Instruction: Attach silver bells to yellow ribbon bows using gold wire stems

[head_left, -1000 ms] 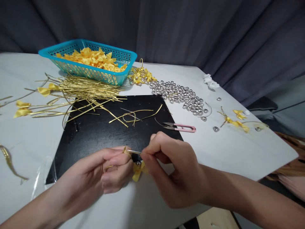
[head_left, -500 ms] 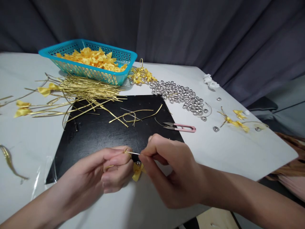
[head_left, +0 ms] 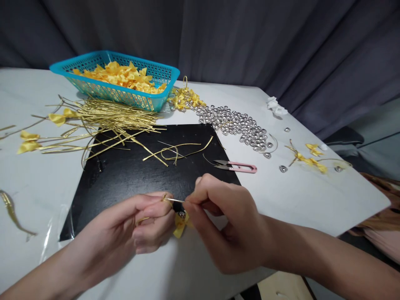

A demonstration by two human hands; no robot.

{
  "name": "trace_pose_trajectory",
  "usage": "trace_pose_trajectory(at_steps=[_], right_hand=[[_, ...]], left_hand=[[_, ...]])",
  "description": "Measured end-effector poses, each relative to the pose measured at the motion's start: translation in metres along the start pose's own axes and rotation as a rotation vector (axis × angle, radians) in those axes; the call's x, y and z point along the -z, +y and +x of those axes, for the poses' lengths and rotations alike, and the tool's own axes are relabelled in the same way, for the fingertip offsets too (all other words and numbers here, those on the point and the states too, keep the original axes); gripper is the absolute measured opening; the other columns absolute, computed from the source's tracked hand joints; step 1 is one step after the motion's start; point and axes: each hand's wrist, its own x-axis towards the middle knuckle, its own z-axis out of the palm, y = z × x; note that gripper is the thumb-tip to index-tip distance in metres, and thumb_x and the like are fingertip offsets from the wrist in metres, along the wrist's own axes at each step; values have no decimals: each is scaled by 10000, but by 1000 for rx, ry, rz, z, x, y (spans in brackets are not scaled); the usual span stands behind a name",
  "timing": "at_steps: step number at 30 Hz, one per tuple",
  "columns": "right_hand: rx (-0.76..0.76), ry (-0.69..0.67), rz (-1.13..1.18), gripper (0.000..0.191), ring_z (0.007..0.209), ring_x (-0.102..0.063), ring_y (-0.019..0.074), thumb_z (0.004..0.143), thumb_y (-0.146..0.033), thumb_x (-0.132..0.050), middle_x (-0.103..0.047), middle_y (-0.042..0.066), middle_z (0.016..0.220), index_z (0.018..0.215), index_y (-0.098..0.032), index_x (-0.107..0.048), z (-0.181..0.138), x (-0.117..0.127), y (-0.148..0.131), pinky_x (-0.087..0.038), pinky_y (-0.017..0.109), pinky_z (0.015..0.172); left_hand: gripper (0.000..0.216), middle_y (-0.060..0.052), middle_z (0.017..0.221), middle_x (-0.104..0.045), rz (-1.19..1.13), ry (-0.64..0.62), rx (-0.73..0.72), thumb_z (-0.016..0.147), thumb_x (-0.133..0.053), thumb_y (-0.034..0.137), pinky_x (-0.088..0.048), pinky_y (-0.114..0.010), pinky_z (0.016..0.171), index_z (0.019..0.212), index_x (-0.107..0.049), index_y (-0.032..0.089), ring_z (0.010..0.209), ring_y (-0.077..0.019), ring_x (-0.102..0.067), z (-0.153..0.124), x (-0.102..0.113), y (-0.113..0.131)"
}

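Observation:
My left hand (head_left: 142, 227) and my right hand (head_left: 225, 223) meet over the near edge of a black mat (head_left: 137, 175). Both pinch the same thin gold wire (head_left: 175, 201), which runs between their fingertips. A small yellow ribbon bow (head_left: 180, 223) with a silver bead (head_left: 181, 214) hangs from the wire just below the fingers. All fingers of both hands are curled closed.
A blue basket (head_left: 93, 85) of yellow bows stands at the back left. Gold wires (head_left: 109, 121) lie heaped before it and across the mat. Silver beads (head_left: 240, 127) are strewn at the back right. Pink thread snips (head_left: 239, 167) lie beside the mat. Finished bows (head_left: 309, 156) rest at right.
My right hand's fingers shifted slightly along the wire, dipping and rising a little. My left hand and the bow stay in nearly the same place.

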Motion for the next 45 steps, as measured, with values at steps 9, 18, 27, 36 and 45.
trace_pose_trajectory(at_steps=[9,18,27,36,45], right_hand=[[-2,-16,4,161,473,-304,53,789,-54,-485,-334,-60,601,733,-185,-410,0,-1,0,-286,199,441],[-3,-14,-13,174,466,-287,58,794,-48,-466,-317,-61,595,736,-195,-393,0,1,-1,-273,205,435],[-10,-6,-16,184,469,-294,52,799,-39,-475,-339,-59,613,735,-192,-397,-1,-2,1,-268,196,425],[-55,-6,110,153,474,-287,45,818,-67,-476,-361,-60,607,715,-170,-427,0,-3,2,-296,196,461],[-497,-31,552,130,476,-237,45,839,-190,-530,-241,-88,550,725,-162,-476,13,-1,8,-213,184,431]], left_hand=[[310,57,521,-264,-5,-7,-5,826,-539,268,-222,-241,491,558,-401,194,499,-100,-189,-1,2,0],[319,60,520,-248,-15,-4,8,822,-542,271,-209,-242,486,551,-390,195,498,-101,-170,-2,2,-1],[308,55,525,-262,15,-8,8,816,-548,284,-210,-255,497,551,-418,197,507,-109,-179,0,1,-1],[334,60,518,-241,57,10,-13,807,-550,292,-203,-263,485,532,-382,203,495,-104,-169,0,2,-2],[267,71,507,-238,21,129,-93,774,-637,298,-257,-197,450,559,-528,183,472,-84,-174,0,-2,0]])
